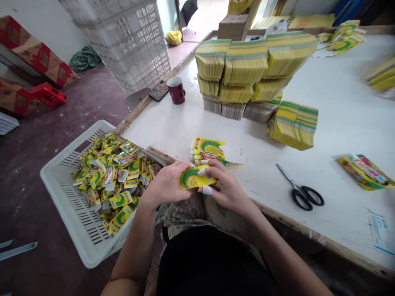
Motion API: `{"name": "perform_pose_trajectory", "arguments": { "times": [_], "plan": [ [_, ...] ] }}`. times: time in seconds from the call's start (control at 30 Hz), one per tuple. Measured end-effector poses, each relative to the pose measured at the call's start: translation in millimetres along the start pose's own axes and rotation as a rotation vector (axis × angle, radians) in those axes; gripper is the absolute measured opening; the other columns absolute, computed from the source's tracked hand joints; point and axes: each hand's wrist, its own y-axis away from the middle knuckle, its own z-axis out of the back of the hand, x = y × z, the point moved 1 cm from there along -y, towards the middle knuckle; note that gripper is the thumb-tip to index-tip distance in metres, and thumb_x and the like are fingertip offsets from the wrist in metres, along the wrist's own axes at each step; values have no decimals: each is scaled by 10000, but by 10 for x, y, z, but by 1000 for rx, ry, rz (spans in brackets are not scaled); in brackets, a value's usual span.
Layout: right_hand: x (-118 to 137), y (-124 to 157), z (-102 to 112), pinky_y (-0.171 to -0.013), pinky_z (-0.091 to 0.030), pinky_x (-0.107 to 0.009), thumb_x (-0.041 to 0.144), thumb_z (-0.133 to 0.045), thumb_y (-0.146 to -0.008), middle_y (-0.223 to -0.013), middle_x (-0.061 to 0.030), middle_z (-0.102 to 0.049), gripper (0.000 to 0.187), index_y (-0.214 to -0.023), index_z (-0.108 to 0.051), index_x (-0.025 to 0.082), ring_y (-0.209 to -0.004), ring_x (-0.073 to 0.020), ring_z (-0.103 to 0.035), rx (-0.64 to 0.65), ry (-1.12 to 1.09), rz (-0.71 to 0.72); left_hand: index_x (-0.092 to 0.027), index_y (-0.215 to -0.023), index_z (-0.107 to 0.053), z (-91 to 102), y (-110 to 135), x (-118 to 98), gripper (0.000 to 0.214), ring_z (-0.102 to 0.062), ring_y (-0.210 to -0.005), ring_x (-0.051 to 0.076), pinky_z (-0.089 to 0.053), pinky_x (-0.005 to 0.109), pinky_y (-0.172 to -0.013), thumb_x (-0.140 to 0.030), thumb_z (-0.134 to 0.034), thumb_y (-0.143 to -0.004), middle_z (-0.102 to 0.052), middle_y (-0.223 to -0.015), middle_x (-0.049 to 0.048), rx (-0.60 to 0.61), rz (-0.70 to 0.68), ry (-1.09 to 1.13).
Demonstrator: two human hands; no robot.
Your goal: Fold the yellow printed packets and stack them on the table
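Note:
Between my two hands, just over the table's front edge, is a small yellow and green cardboard box. My left hand grips its left end, thumb and fingers closed around it. On the other end my right hand pinches the box; white tape wraps some of its fingertips. Right behind my hands, a small pile of flat printed cartons lies on the table. To my left, a white plastic basket holds many folded boxes of the same print.
Bundled carton stacks stand at the back of the white table, with another bundle nearer. Black-handled scissors lie to the right, near a colourful packet. A maroon mug and a phone sit at the left edge.

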Motion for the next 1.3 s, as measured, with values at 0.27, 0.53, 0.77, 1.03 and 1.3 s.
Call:
{"name": "perform_pose_trajectory", "arguments": {
  "times": [0.27, 0.53, 0.77, 1.03, 1.3],
  "plan": [
    [-40, -148, -36, -912, -488, -451, 419, -679, -804, -1257, -149, -546, 604, -1307, -430, 196, -1068, -290, -571, -145, 96, -72, -180, -1164, -518, 59, 289, 445, 535, -640, -968, 245, -508, 387, -893, -379, -709, -706, -648, -1056, 57, -366, 283, 272],
    [-489, -220, 295, -815, -472, -494, 68, -512, -761, -1019, -174, -643, 352, -1087, -627, 137, -901, -331, -571, -135, 793, -262, -75, -1311, -426, 128, 744, 1060, 849, -372, -1341, 391, -258, 559, -1124, -434, -791, -633, -453, -1391, 250, -968, 788, -122],
    [-365, -223, 311, -763, -485, -427, 57, -553, -691, -937, -112, -624, 422, -1099, -513, 158, -856, -280, -582, -252, 584, -269, -184, -1209, -535, -231, 335, 626, 547, -537, -1227, 253, -444, 401, -1028, -445, -704, -760, -592, -1265, 127, -897, 454, 542],
    [134, 17, -208, -597, -467, -247, 117, -600, -781, -869, 18, -547, 419, -1133, -422, 258, -686, -125, -562, -90, -410, -268, -196, -1023, -587, -636, -159, -243, 597, -632, -966, 247, -514, 388, -867, -727, -499, -765, -638, -992, 92, -852, 136, 1566],
    [160, 100, -307, -685, -453, -264, 237, -718, -754, -817, 33, -541, 429, -1134, -517, 240, -766, -149, -550, -104, -568, -329, -193, -777, -615, -708, -157, -316, 654, -592, -705, 161, -514, 289, -734, -810, -640, -562, -592, -739, 3, -904, 219, 1623]
  ]
}}
